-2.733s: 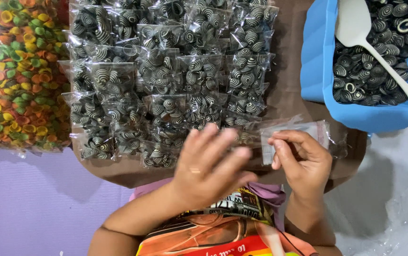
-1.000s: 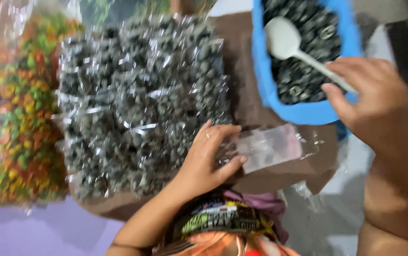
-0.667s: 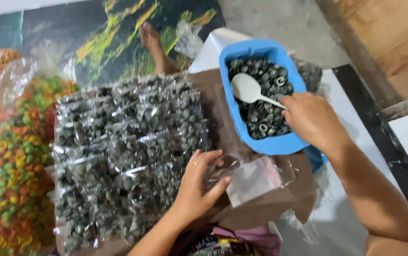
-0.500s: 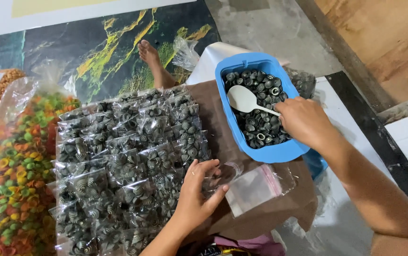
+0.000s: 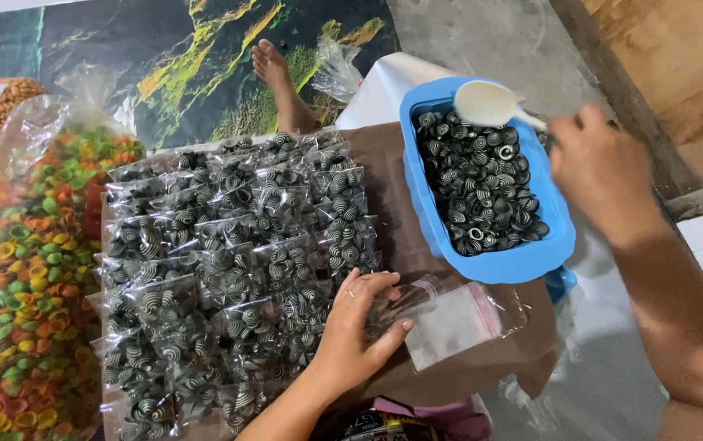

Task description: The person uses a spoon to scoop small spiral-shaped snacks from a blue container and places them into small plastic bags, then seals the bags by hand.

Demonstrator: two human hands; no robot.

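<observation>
My left hand (image 5: 357,333) grips the mouth of a small clear plastic bag (image 5: 457,314) that lies on the brown board (image 5: 390,188). My right hand (image 5: 602,170) holds the handle of a white plastic spoon (image 5: 488,104), raised over the far end of a blue tub (image 5: 494,263). The tub holds many black-and-white striped spiral snacks (image 5: 482,184). To the left of my left hand, several small sealed packets of the same snack (image 5: 229,261) lie in rows on the board.
A large clear bag of orange, green and yellow snacks (image 5: 20,269) stands at the left. Another person's bare foot (image 5: 279,77) rests beyond the packets on a dark patterned mat. More crumpled plastic (image 5: 336,69) lies near the tub's far end.
My right hand has gone from the small bag to the spoon and lifted it from the snacks to the tub's far end. My left hand keeps hold of the bag.
</observation>
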